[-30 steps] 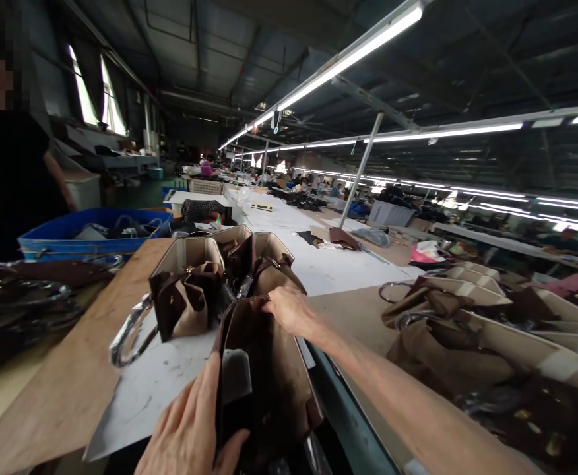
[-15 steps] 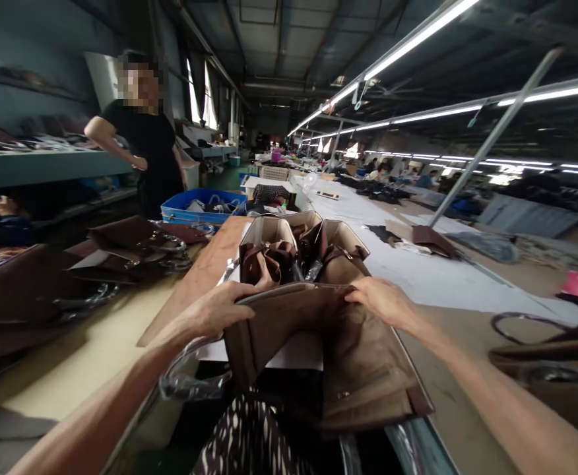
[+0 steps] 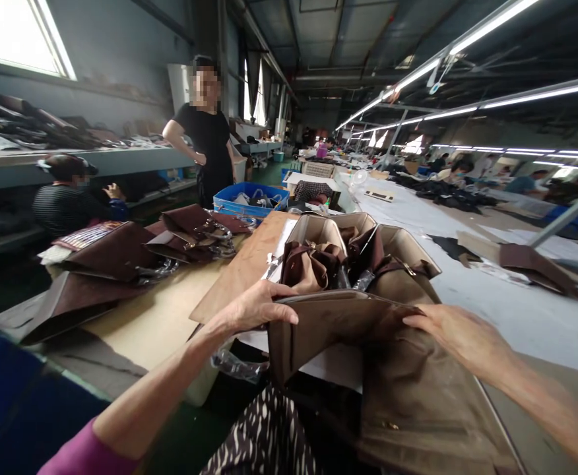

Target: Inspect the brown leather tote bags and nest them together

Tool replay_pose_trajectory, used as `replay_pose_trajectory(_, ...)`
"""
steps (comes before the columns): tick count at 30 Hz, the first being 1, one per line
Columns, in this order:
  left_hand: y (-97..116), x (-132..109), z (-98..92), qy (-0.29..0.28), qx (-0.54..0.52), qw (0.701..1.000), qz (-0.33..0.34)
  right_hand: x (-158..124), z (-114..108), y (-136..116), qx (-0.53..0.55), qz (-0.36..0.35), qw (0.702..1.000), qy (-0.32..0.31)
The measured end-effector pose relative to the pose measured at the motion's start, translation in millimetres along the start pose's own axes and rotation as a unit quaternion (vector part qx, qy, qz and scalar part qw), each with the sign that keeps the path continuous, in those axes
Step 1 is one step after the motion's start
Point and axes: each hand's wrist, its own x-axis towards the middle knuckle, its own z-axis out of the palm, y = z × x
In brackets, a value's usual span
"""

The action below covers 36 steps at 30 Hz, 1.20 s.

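A brown handbag hangs partly over the near table edge, its lining and a small gold fitting showing. My left hand grips its upper left edge, thumb on the near face and fingers behind. At the upper right, my right hand pinches the same bag's edge. Directly behind it stand open brown bags with pale rims and bunched lining inside. A plastic-wrapped handle dangles below my left hand. The far sides of my fingers are hidden by the bag.
Brown bags with wrapped handles lie on the left table. Beyond them is a blue bin. One person stands by it; another sits low at left. A long white-covered table runs away, with a brown piece on it.
My view has swung to the left, so the scene sits further right and the seated person shows more fully. Both hands keep their hold on the bag's edge.
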Motion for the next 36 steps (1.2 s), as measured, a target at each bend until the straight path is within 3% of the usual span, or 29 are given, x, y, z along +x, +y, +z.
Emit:
replay_pose_trajectory(3, -3, -3, 2.6, 0.012, -0.025, 1.0, -0.003, -1, -8, -6, -0.029, -0.006, 0.988, -0.149)
replay_pose_trajectory(9, -2, -5, 5.9, 0.038, -0.022, 0.999, -0.004, -1, -15, -10, -0.037, 0.018, 0.984, -0.175)
replay_pose_trajectory(13, -3, -3, 9.5, 0.069, 0.018, 0.997, -0.013, -3, -10, -8, -0.062, 0.001, 0.985, -0.163)
replay_pose_trajectory(16, -2, -2, 13.4, 0.091, 0.037, 0.995, -0.024, -6, -9, -14, -0.12, -0.029, 0.987, -0.107)
replay_pose_trajectory(20, 1, -3, 17.4, 0.099, 0.043, 0.994, -0.026, -5, -13, -32, -0.224, -0.122, 0.967, -0.003)
replay_pose_trajectory(23, 4, -4, 19.2, 0.105, 0.043, 0.993, -0.021, 0, -16, -47, -0.254, -0.196, 0.947, 0.03)
replay_pose_trajectory(29, 4, -6, 23.2, 0.109, 0.037, 0.993, -0.033, 14, -10, -65, -0.177, -0.302, 0.936, 0.046)
replay_pose_trajectory(36, 3, -8, 25.8, 0.117, 0.043, 0.992, -0.032, 31, -11, -76, 0.012, -0.223, 0.973, -0.06)
